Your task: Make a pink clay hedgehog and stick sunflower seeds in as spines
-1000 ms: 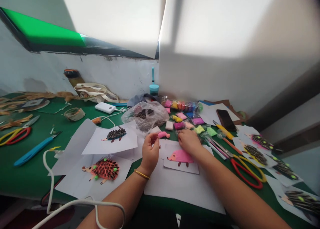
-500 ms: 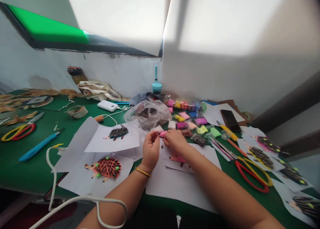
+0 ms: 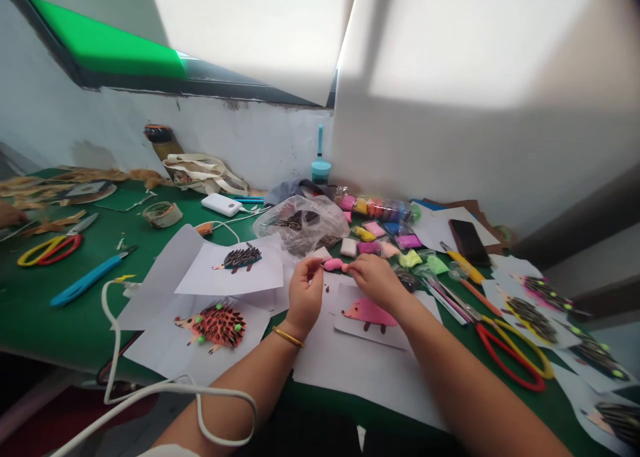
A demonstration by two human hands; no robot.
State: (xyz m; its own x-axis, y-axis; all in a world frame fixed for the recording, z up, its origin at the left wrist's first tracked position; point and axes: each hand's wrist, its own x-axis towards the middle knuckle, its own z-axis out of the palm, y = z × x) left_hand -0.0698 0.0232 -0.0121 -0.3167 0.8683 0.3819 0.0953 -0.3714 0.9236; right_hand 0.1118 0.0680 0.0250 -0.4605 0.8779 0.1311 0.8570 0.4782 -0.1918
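A small lump of pink modelling clay [image 3: 333,264] is stretched between my two hands, above the white paper. My left hand [image 3: 306,289], with a gold bangle at the wrist, pinches its left end. The fingers of my right hand [image 3: 373,276] are closed on its right end, where the clay narrows. Below my right hand lies a card with a pink clay hedgehog [image 3: 369,312] with brown feet, partly covered by my forearm. Tiny dark bits [image 3: 327,288] rest on the paper between the hands.
Bagged clay in several colours [image 3: 370,247] lies beyond my hands, beside a plastic bag of dark seeds [image 3: 300,227]. Red-yellow scissors [image 3: 515,354] and a phone [image 3: 469,242] are at right. Finished hedgehog cards [image 3: 215,327] lie left. A white cable [image 3: 115,337] crosses the front left.
My right hand has moved right, away from my left, and the pink clay between them shows longer. More of the pink hedgehog is uncovered. The view has shifted slightly.
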